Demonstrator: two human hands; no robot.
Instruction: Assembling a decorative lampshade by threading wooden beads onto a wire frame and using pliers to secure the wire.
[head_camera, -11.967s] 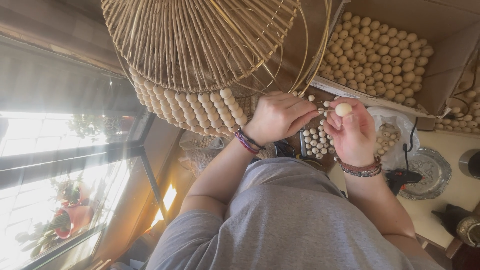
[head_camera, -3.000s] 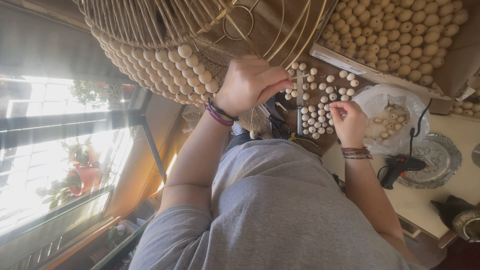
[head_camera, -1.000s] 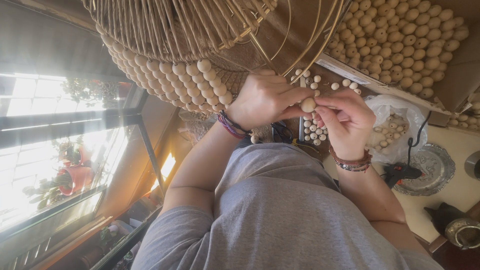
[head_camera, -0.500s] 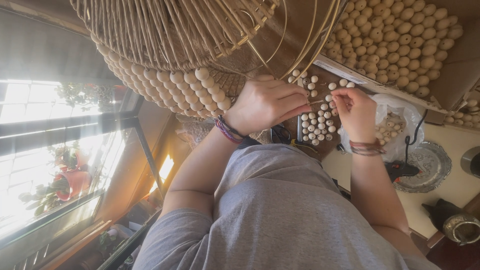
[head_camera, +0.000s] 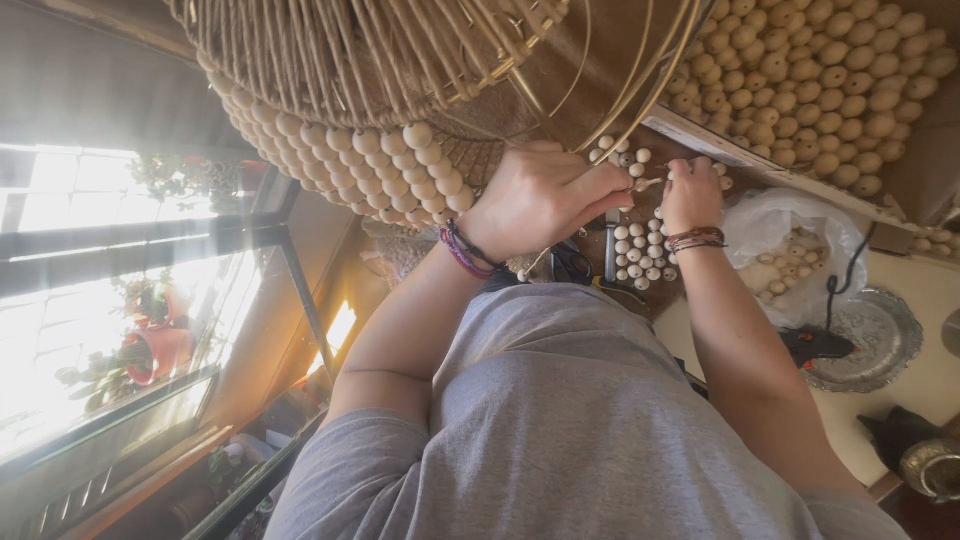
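a person's left hand (head_camera: 540, 200) and right hand (head_camera: 692, 192) meet just under the rim of a large wire frame (head_camera: 610, 90) strung with rows of wooden beads (head_camera: 400, 165). the left fingers are curled shut, pinching a thin wire (head_camera: 640, 185) that runs across to the right hand; the right fingers are bent in close at the wire's other end, though what they grip is too small to tell. both wrists are raised, forearms angled up from a grey shirt. room is tight here: the frame crowds in from above, loose beads (head_camera: 640, 250) lie scattered on the table just below the hands, and a clear bag of beads (head_camera: 790, 260) sits beside the right wrist. a box of beads (head_camera: 810, 90) fills the upper right.
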